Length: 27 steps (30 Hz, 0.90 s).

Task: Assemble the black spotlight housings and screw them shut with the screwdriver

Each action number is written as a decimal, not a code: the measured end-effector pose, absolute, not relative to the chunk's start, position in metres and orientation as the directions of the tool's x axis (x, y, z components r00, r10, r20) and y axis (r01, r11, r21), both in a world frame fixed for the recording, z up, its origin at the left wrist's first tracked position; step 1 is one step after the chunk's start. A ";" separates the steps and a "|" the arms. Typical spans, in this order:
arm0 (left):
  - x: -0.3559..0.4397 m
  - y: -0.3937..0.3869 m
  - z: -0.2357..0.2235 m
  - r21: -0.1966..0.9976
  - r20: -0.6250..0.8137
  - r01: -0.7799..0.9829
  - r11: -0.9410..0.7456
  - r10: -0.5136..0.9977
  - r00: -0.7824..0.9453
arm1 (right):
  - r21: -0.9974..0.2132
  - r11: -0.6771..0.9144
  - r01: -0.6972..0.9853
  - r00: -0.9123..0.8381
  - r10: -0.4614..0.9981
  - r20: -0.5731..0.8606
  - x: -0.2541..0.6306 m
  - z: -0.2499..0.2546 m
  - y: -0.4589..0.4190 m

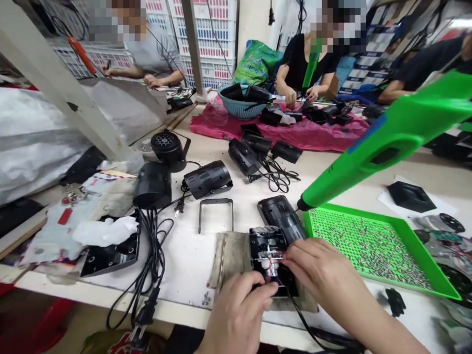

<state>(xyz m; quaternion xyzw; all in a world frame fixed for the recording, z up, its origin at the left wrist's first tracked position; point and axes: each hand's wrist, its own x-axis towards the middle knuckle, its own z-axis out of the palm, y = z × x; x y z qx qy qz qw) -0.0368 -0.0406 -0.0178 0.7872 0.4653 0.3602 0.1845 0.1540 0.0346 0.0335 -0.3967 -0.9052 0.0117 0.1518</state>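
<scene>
In the head view, an opened black lamp housing (291,285) lies on a folded grey cloth (236,253) at the table's front. Inside it sits a light unit (271,255) with a clear plate and thin red and white wires (272,271). My left hand (239,307) pinches thumb and forefinger together at the wires, over the housing's near part. My right hand (324,270) closes its fingertips on the light unit's right edge; its thumb is partly hidden. A black cord (304,319) runs from the housing beneath my right wrist. Directly behind stands another black lamp housing (282,216).
A green electric screwdriver (368,152) hangs above a green tray (372,214) of small screws at right. Several black lamps (206,178) with cords and a metal bracket (216,201) lie beyond. Co-workers sit across the table, near a blue basket (239,108).
</scene>
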 end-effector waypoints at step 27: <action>-0.030 -0.032 -0.026 0.981 -0.034 0.190 0.045 0.998 -0.061 | -0.725 0.139 0.675 -0.141 0.988 0.058 0.161 0.002 -0.010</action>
